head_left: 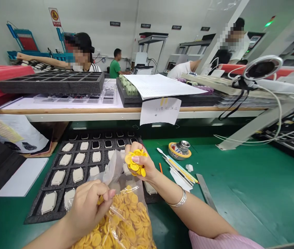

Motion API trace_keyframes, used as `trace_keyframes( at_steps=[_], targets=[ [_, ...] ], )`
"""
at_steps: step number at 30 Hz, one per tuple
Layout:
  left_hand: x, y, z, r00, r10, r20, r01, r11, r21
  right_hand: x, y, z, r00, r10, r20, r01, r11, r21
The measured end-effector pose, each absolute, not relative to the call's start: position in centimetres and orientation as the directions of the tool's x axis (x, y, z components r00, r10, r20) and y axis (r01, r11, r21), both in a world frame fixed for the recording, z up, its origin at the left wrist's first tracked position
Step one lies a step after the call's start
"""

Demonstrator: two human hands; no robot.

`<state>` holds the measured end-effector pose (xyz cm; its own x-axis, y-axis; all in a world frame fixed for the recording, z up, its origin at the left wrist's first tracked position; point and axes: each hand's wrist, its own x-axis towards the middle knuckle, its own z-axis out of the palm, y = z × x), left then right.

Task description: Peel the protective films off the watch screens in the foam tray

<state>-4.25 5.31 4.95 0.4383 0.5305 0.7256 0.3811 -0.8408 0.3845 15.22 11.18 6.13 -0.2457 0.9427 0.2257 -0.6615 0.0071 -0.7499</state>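
Observation:
A clear plastic bag full of yellow discs stands at the bottom middle. My left hand is closed on the bag's upper edge. Just above the bag's mouth, my right hand grips a clump of small yellow discs, the thumb pressed over them. A silver bangle circles the right wrist. Behind the bag lies a black foam tray, its compartments holding several pale, watch-shaped cases; those in the back rows show dark screens. Part of the tray is hidden by the bag and my hands.
Right of the tray lie thin sticks and a brush, a tape roll with a metal container, and a steel ruler. A shelf crosses above the green mat. Several people work beyond it.

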Motion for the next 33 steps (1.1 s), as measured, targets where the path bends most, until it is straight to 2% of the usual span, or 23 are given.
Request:
trace_keyframes(
  at_steps=[8, 12, 20, 22, 28, 31, 33],
  targets=[
    [-4.5, 5.0, 5.5, 0.421, 0.565, 0.709, 0.413, -0.816, 0.405, 16.9, 11.2, 5.7, -0.257, 0.933, 0.251, -0.627, 0.037, -0.778],
    [-4.5, 5.0, 6.0, 0.432, 0.562, 0.705, 0.421, -0.817, 0.394, 18.0, 11.4, 5.0, -0.297, 0.932, 0.207, -0.635, -0.031, -0.772],
    [-5.3, 4.6, 5.8, 0.426, 0.597, 0.680, 0.393, -0.799, 0.455, 20.0, 12.3, 2.5, -0.286, 0.954, 0.092, -0.711, -0.147, -0.688],
    [-5.7, 4.5, 5.6, 0.396, 0.629, 0.669, 0.445, -0.768, 0.460, 20.6, 12.2, 2.0, -0.276, 0.959, 0.059, -0.728, -0.168, -0.665],
    [-6.6, 4.9, 4.4, 0.462, 0.825, 0.324, 0.675, -0.564, 0.475, 21.6, 11.4, -0.4, -0.235, 0.972, -0.005, -0.742, -0.183, -0.645],
    [-6.0, 5.5, 3.9, 0.397, 0.886, 0.238, 0.697, -0.460, 0.550, 21.5, 11.0, -1.2, -0.210, 0.978, -0.013, -0.724, -0.165, -0.670],
    [-5.3, 6.0, 4.3, 0.441, 0.876, 0.196, 0.651, -0.463, 0.601, 21.3, 10.9, -1.4, -0.210, 0.977, -0.025, -0.707, -0.170, -0.687]
  ],
)
